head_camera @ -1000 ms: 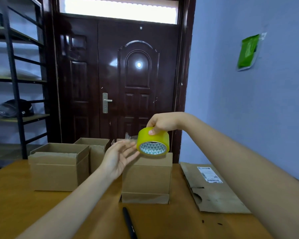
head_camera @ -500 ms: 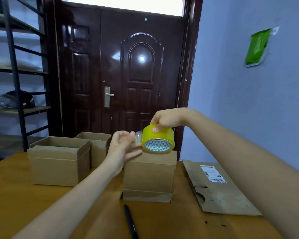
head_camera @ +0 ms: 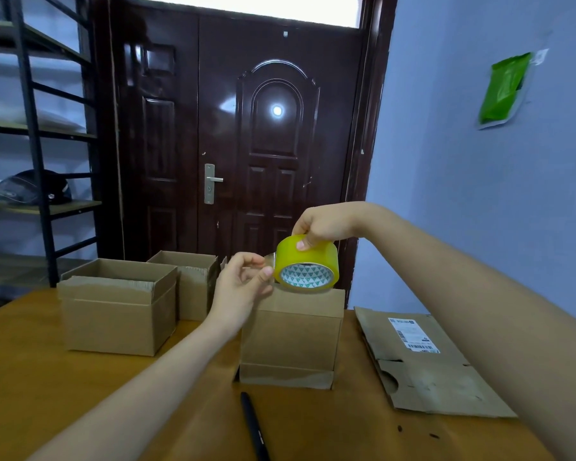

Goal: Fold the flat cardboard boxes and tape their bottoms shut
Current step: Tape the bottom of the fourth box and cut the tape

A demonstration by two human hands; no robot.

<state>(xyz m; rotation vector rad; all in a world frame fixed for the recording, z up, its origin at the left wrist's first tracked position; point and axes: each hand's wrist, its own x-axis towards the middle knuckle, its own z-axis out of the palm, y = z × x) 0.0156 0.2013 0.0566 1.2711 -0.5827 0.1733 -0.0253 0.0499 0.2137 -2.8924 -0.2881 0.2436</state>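
Note:
My right hand (head_camera: 323,226) grips a yellow tape roll (head_camera: 306,264) from above, just over the top of a folded cardboard box (head_camera: 291,337) that stands upside down in the middle of the table. My left hand (head_camera: 243,287) pinches the loose end of the tape at the roll's left side. A flat unfolded box (head_camera: 426,364) with a white shipping label lies on the table to the right.
Two folded boxes stand at the left, a larger one (head_camera: 118,311) in front and a smaller one (head_camera: 190,281) behind it. A black pen (head_camera: 255,427) lies near the wooden table's (head_camera: 30,377) front. A dark door is behind, a metal shelf at the far left.
My left hand rose to the roll and took the tape end between thumb and finger. The roll stayed above the middle box. The camera tilted slightly.

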